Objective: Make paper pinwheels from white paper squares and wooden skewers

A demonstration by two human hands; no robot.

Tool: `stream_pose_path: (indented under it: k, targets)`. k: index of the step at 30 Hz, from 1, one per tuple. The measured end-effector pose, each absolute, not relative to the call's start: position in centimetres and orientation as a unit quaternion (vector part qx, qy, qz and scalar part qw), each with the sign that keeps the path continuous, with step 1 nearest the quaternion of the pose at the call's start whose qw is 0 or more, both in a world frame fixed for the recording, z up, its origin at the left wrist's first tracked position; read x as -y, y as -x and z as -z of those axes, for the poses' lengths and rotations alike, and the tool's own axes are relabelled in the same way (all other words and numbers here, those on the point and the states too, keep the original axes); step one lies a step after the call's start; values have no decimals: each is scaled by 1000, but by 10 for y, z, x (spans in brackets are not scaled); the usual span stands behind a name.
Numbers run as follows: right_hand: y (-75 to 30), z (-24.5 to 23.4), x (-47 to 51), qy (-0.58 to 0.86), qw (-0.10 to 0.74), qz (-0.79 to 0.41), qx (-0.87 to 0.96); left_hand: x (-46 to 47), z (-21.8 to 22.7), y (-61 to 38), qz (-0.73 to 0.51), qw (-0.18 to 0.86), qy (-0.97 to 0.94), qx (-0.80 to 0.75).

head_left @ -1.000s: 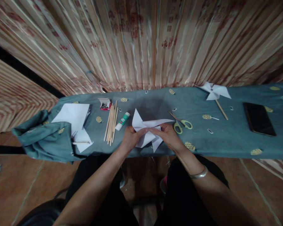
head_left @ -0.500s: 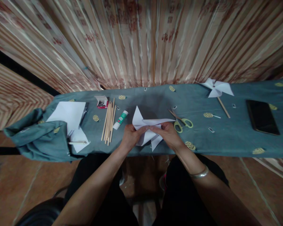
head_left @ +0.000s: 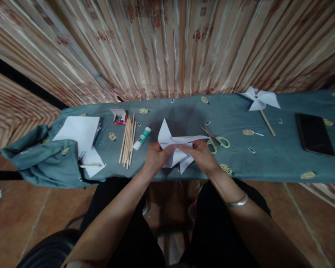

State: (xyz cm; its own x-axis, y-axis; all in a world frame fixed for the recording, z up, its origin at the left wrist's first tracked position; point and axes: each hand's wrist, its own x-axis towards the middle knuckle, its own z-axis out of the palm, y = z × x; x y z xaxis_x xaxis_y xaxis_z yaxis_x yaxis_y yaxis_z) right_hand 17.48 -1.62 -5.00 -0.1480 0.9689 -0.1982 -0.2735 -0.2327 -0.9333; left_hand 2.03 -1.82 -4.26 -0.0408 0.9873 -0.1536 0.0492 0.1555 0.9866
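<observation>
A cut and partly folded white paper sheet (head_left: 167,138) lies at the near edge of a bench covered in blue-grey cloth (head_left: 268,156). My left hand (head_left: 155,158) pinches its left side with closed fingers. My right hand (head_left: 202,154) grips its right side, fingers curled over a folded flap at the centre. Pointed flaps of the paper stick out above and below my hands.
Left of my hands lie a glue stick (head_left: 142,138), a bundle of wooden sticks (head_left: 127,142), a small box of pins (head_left: 119,116) and white paper sheets (head_left: 78,130). Yellow-handled scissors (head_left: 216,140) lie to the right, then a finished paper pinwheel (head_left: 259,100) and a dark phone (head_left: 314,139).
The camera has shifted slightly, so the bench sits a little higher in view. Both hands stay on the paper with only small finger movements at its centre.
</observation>
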Motion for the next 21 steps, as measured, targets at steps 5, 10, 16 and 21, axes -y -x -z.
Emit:
stream_pose_path:
  k: [5,10,16,21]
  targets:
    - [-179,49,14,440,490,-626,418,18,39,-25,-468,537,-435,-551]
    - [-180,49,13,436,488,-613,442,18,39,-26,-478,554,-411,-544]
    - [-179,46,14,441,479,-621,437,18,40,-25,-487,570,-375,-545]
    - [-179,43,16,451,460,-633,429,20,36,-25,-490,586,-355,-539]
